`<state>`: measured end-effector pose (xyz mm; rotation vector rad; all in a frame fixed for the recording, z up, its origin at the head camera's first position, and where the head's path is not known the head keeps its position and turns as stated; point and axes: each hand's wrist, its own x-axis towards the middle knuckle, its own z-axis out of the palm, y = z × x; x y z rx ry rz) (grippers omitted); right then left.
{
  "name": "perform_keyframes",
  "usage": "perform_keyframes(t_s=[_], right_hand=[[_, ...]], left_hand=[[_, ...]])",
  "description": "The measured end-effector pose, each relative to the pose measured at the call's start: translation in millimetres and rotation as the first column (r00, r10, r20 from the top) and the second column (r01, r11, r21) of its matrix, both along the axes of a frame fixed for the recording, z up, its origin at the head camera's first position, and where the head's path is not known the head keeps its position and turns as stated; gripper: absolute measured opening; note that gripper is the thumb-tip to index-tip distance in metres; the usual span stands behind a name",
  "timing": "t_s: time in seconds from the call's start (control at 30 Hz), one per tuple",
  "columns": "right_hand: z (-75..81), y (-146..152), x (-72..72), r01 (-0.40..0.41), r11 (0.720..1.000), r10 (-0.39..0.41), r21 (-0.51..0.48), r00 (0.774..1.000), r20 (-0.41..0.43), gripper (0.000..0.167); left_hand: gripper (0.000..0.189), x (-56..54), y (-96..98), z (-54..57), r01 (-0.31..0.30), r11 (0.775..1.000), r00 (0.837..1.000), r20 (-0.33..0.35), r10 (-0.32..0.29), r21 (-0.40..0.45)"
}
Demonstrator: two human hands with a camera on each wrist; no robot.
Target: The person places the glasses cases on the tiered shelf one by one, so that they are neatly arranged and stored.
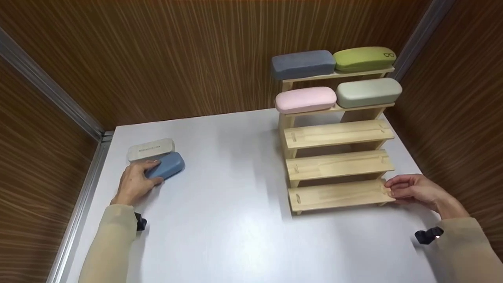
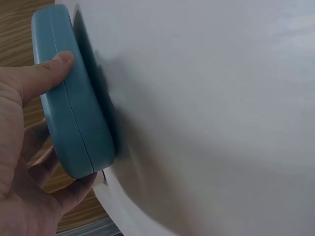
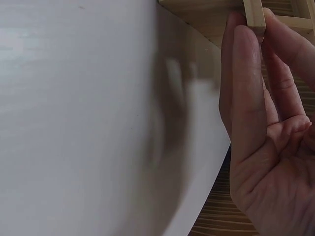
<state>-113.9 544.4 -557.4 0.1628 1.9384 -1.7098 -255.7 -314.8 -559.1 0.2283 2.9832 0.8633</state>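
Note:
My left hand (image 1: pixel 135 181) grips a blue glasses case (image 1: pixel 168 165) at the table's left, thumb along the near side and fingers over the far side. In the left wrist view the case (image 2: pixel 74 98) shows its seam under my thumb. A cream glasses case (image 1: pixel 151 149) with small lettering lies right behind it. At the right, my right hand (image 1: pixel 420 192) pinches the right end of the lowest step of a wooden tiered rack (image 1: pixel 342 194). The right wrist view has that board end (image 3: pixel 255 19) between thumb and fingers.
On the rack's top step sit a dark blue case (image 1: pixel 303 65) and a lime green case (image 1: pixel 365 59). Below them are a pink case (image 1: pixel 305 100) and a pale green case (image 1: pixel 369 92). Wood-grain panels (image 1: pixel 188 59) enclose the white table (image 1: pixel 224 165).

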Motion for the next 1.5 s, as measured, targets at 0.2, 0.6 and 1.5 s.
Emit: perform_keyframes(t_s=[0.2, 0.6, 1.5], right_hand=[[1.7, 0.7, 0.4, -0.010, 0.999, 0.010, -0.034, 1.000, -0.014, 0.042], [0.6, 0.4, -1.3, -0.009, 1.000, 0.008, -0.026, 1.000, -0.014, 0.041], [0.7, -0.4, -0.4, -0.003, 1.000, 0.002, -0.023, 1.000, -0.009, 0.040]], left_hand=[[0.060, 1.0, 7.3, 7.6, 0.020, 1.000, 0.998, -0.053, -0.019, 0.016], [0.060, -2.0, 32.7, 27.6, 0.058, 0.998, 0.996, -0.065, -0.059, -0.025], [0.056, 3.3, 99.5, 61.0, 0.175, 0.983, 0.968, -0.177, -0.181, -0.045]])
